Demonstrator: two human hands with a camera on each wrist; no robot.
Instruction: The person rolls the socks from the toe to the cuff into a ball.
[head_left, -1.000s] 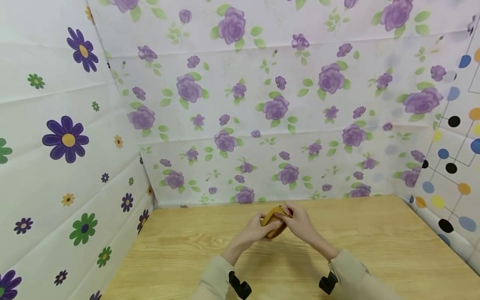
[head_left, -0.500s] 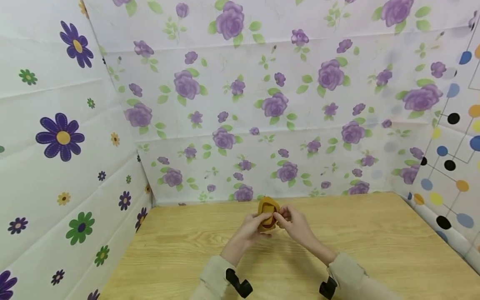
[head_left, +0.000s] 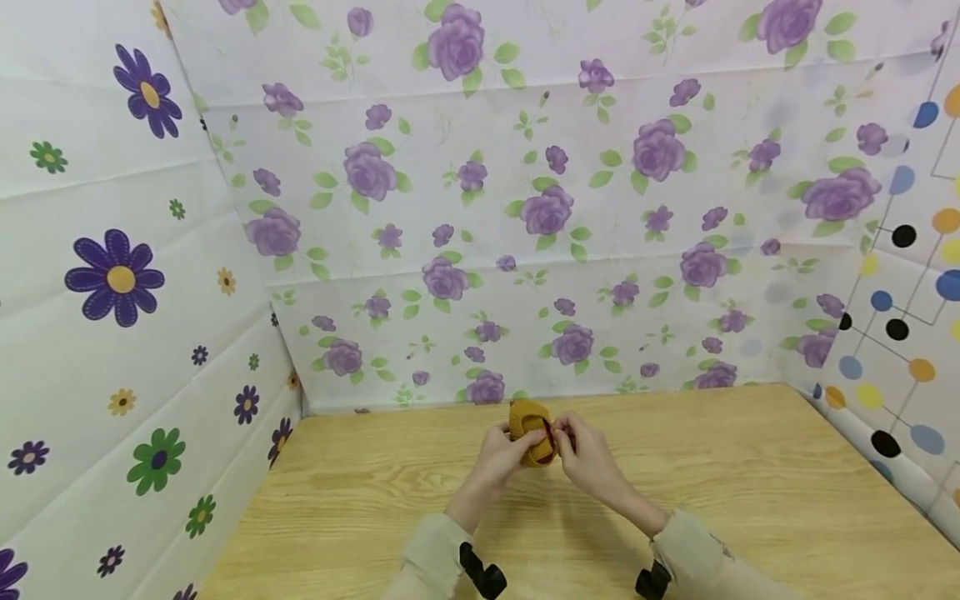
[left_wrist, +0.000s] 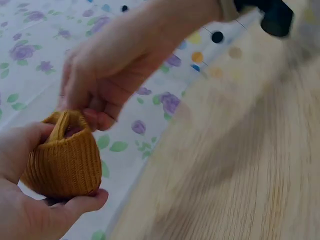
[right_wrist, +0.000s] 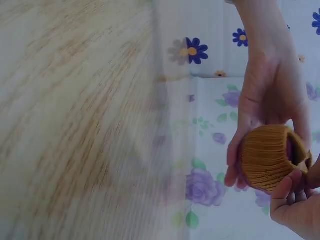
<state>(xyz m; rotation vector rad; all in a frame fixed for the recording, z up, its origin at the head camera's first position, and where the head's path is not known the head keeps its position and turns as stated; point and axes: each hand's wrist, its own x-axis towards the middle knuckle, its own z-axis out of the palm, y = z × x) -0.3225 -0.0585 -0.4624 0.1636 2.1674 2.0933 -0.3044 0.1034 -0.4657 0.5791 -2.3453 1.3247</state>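
Note:
A small mustard ribbed-knit bundle (head_left: 524,412), rounded like a balled-up sock, is held above the far part of the table. My left hand (head_left: 495,458) grips its left side, thumb laid over the opening. In the left wrist view the ribbed outside of the bundle (left_wrist: 67,172) faces the camera, and a knit strip crosses its open top. With curled fingers, my right hand (head_left: 591,460) pinches the bundle's right edge beside a dark red part. The right wrist view shows the right fingertips (right_wrist: 283,192) at the rim of the opening, where the inside looks dark.
A light wood-grain table (head_left: 360,500) extends below both hands. Behind it hangs a white cloth with purple roses (head_left: 551,212). Cloths with daisies (head_left: 120,279) and coloured dots (head_left: 896,329) close off the left and right sides. A black wrist camera (head_left: 486,575) is strapped to the left forearm.
The bundle has turned in the hands and shifted slightly left, its opening now facing the camera. My right hand has released and re-pinched along the right edge, while the left keeps its grip.

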